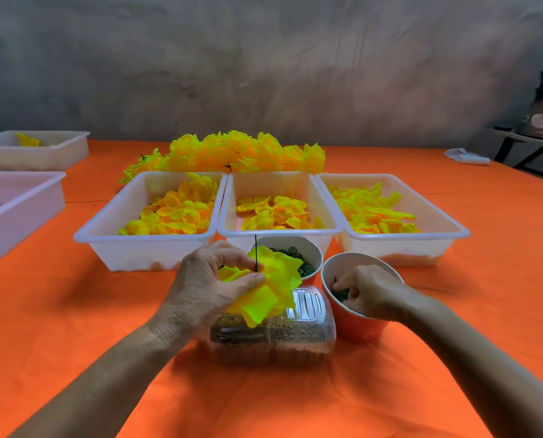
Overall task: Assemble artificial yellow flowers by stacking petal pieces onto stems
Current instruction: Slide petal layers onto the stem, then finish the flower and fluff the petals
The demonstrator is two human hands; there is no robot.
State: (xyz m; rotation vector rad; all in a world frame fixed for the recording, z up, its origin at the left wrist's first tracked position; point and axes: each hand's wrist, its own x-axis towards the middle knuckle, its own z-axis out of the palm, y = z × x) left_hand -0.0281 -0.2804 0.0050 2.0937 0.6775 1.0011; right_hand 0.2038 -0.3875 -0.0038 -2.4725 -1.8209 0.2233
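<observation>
Petal pieces (265,287) sit stacked on a thin dark stem (256,252), pinched between the left hand (213,286) fingers above a clear box (308,339). Right hand (366,290) fingers curl on green pieces inside a paper cup (363,327). Three white trays (143,248) on the desk (74,327) hold yellow petals.

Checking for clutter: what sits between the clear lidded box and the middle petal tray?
In the head view, a paper cup of green rings, partly hidden by the half-built flower.

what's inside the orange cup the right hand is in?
Small dark green pieces show in the orange cup, where the right hand reaches in, fingers curled. The hand and the cup's wall hide the rest, and whether it grips one.
</observation>
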